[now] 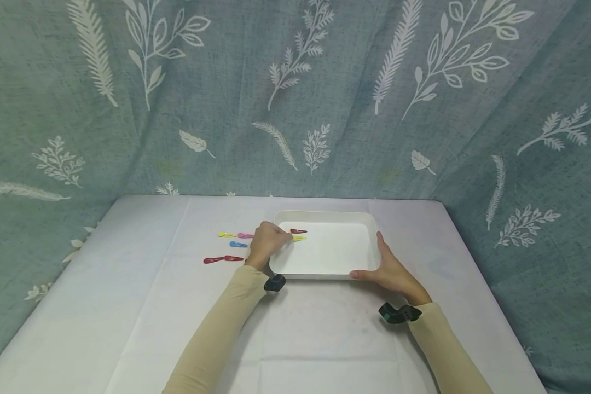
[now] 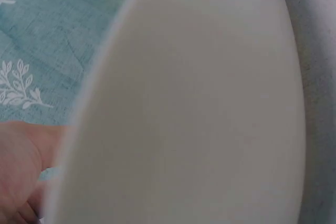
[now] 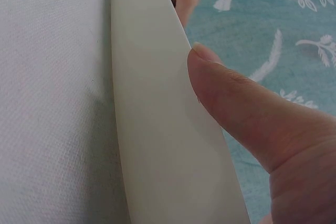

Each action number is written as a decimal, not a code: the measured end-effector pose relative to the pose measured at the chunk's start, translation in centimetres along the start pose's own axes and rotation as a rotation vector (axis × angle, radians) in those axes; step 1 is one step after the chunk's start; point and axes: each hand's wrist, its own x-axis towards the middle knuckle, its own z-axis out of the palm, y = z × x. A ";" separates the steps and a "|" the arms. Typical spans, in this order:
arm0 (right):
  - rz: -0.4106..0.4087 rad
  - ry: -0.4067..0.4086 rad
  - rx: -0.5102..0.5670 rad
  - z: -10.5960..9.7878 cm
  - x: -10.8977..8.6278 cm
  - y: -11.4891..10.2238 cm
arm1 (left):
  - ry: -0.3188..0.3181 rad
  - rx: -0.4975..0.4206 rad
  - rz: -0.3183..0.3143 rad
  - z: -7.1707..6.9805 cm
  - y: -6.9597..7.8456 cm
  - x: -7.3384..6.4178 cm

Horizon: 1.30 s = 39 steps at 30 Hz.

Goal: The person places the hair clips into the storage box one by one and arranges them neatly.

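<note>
Left of the white tray [image 1: 335, 246], five small hair clips lie on the tabletop [image 1: 325, 334]: a first red clip [image 1: 213, 260], a loose yellow clip [image 1: 226, 235] farther off, a second red clip [image 1: 233, 258] lined up with the first, a blue clip [image 1: 238, 244] and a pink clip [image 1: 245, 236] nearest the left hand [image 1: 268, 241]. That hand reaches over the tray's left wall, its grip apparently pinching the end of an inner yellow clip [image 1: 300, 238] inside the tray. Just beyond this clip, also in the tray, lies a dark red clip [image 1: 298, 231]. At the tray's near right corner, the right hand [image 1: 393, 268] is spread rather than clenched, thumb against the near wall, fingers along the right wall, seemingly steadying it.

The step in hand looks like laying the inner yellow clip beside the dark red one. The next move probably calls for loosening the left grip cleanly while the right hand braces the tray.
</note>
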 end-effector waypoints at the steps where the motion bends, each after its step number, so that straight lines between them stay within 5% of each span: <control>1: 0.000 0.002 0.002 0.0 0.0 0.0 | -0.002 0.008 -0.004 0.0 0.1 0.0; 39: 0.007 0.011 -0.013 0.2 0.2 0.2 | -0.019 0.102 0.044 0.0 0.2 0.3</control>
